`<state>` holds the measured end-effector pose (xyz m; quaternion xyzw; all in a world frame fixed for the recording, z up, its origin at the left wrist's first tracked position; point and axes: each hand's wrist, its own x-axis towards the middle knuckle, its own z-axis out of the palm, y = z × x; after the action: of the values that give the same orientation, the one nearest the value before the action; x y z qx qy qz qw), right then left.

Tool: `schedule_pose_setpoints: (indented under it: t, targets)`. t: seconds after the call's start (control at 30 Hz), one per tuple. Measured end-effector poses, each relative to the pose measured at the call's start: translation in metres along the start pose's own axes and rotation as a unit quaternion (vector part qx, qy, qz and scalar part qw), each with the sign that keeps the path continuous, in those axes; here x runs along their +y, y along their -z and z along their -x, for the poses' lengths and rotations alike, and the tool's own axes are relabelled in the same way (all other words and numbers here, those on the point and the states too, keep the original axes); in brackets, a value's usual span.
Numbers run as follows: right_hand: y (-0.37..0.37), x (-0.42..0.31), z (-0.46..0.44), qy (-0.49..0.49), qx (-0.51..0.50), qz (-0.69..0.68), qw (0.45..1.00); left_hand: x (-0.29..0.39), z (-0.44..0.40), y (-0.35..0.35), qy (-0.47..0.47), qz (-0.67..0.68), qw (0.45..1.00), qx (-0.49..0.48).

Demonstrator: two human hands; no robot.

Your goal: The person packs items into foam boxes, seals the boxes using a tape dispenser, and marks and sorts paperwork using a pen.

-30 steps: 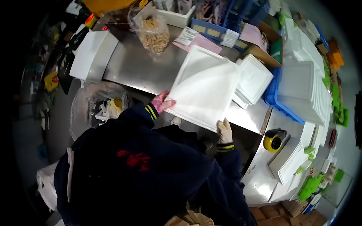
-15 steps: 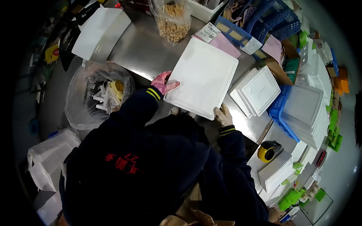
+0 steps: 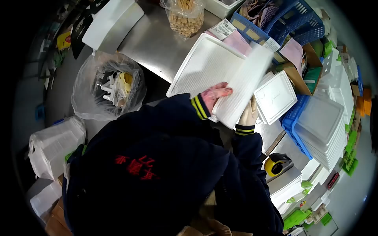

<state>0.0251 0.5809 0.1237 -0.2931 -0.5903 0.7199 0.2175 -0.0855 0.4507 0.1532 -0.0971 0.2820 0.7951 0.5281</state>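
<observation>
A white rectangular tray (image 3: 197,65) with a ribbed inside and raised rim lies on the metal table's front edge. Over its right part a white ribbed panel (image 3: 241,88) stands tilted, its upper end blurred. My left hand (image 3: 215,95), in a pink patterned glove, grips the panel's left edge, fingers reaching over its face. My right hand (image 3: 249,113), in a pale glove, is closed at the panel's lower right edge; some of its fingers are hidden behind it. Right beside that hand sit stacked white lidded boxes (image 3: 275,96).
A clear bag of light brown pieces (image 3: 186,21) and blue baskets (image 3: 252,27) stand at the back. Left is an open plastic bag with scraps (image 3: 84,92). A yellow tape measure (image 3: 274,167) and stacked clear lids (image 3: 319,114) are on the right.
The panel has come up off the tray and tilted to the right. My left hand has moved right, from the tray's left edge onto the panel. The view has shifted slightly.
</observation>
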Motion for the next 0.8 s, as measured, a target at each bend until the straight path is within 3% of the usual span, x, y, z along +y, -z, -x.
schedule_pose_setpoints:
  t: [0.07,0.13,0.17,0.23,0.27,0.3,0.33,0.37,0.4,0.43,0.5,0.57,0.6,0.63,0.67,0.8]
  targets:
    - [0.004,0.002,-0.003,-0.026,-0.045,-0.005,0.999,-0.010,-0.010,0.007,0.036,0.000,0.999,0.019]
    - [-0.005,-0.003,-0.003,-0.037,-0.065,0.002,0.997,-0.030,-0.026,0.041,0.027,-0.209,0.961,0.180]
    - [-0.021,-0.010,-0.001,-0.025,-0.045,0.015,0.999,-0.043,-0.038,0.074,-0.043,-0.215,0.971,0.098]
    - [-0.034,0.006,-0.007,0.031,-0.120,0.021,0.992,-0.020,-0.015,0.051,-0.073,-0.544,0.828,0.119]
    - [-0.040,0.009,-0.011,0.075,-0.139,0.094,0.983,-0.005,-0.003,0.037,-0.078,-0.726,0.673,0.115]
    - [-0.045,0.009,-0.016,0.121,-0.159,0.166,0.966,0.009,0.004,0.028,-0.082,-0.867,0.480,0.104]
    - [-0.051,0.003,-0.020,0.166,-0.168,0.265,0.935,0.019,0.005,0.029,-0.040,-0.876,0.458,0.143]
    - [-0.058,-0.003,-0.023,0.208,-0.175,0.359,0.893,0.026,0.009,0.045,-0.061,-0.896,0.412,0.151]
    - [-0.065,-0.003,-0.025,0.261,-0.165,0.397,0.864,0.046,0.018,0.028,0.009,-0.884,0.436,0.167]
    - [-0.070,-0.002,-0.028,0.306,-0.172,0.415,0.839,0.055,0.028,0.032,-0.079,-0.849,0.479,0.210]
    - [-0.077,-0.005,-0.030,0.298,-0.214,0.467,0.804,0.061,0.039,0.036,-0.261,-0.806,0.475,0.236]
    - [-0.079,0.000,-0.035,0.315,-0.222,0.490,0.782,0.059,0.042,0.051,-0.357,-0.863,0.354,0.046]
    - [-0.078,-0.001,-0.039,0.328,-0.252,0.526,0.743,0.056,0.043,0.052,-0.388,-0.871,0.297,-0.046]
    - [-0.077,-0.002,-0.044,0.342,-0.280,0.561,0.700,0.042,0.037,0.062,-0.368,-0.859,0.347,-0.079]
    - [-0.080,-0.005,-0.049,0.345,-0.279,0.562,0.698,0.035,0.037,0.062,-0.291,-0.877,0.377,-0.056]
    - [-0.095,-0.008,-0.071,0.384,-0.134,0.584,0.702,0.041,0.037,0.075,-0.232,-0.918,0.320,-0.038]
